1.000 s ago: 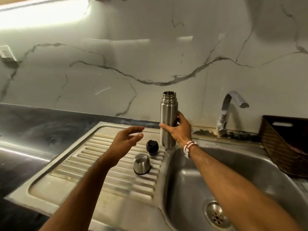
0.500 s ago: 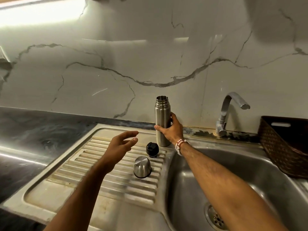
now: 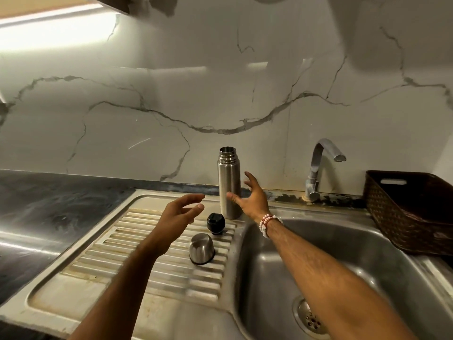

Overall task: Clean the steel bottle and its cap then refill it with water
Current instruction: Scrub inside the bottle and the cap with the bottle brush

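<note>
Bottle upright, uncapped, plain steel

bottle: brushed steel, soft sheen
cup lid: same steel
stopper: glossy black plastic
drainboard: ribbed, stained steel
wall: glossy veined marble
basket: dark woven wicker

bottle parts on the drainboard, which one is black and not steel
The small round stopper, lying between the upright steel bottle and the upturned steel cup. It alone is black; the other two are bare metal.
</note>
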